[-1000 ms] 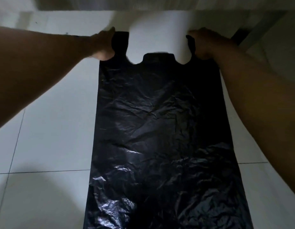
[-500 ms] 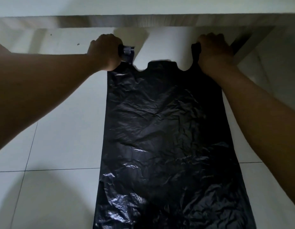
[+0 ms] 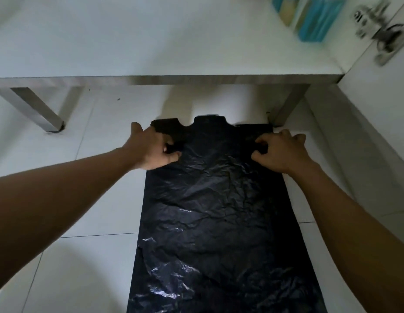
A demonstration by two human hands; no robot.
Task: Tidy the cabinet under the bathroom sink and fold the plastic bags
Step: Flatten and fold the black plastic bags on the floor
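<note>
Tiled floor point(image 3: 83, 199) bears black bag point(image 3: 214, 211); left hand point(image 3: 151, 150) and right hand point(image 3: 283, 153) fingers point(image 3: 265, 140) pinch its top.

black plastic bag point(image 3: 219, 211), crinkled, flat on floor

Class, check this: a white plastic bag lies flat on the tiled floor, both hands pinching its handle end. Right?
No: the head view shows the plastic bag is black, not white. It lies flat on the tiled floor, left hand and right hand pinching its handle end.
</note>
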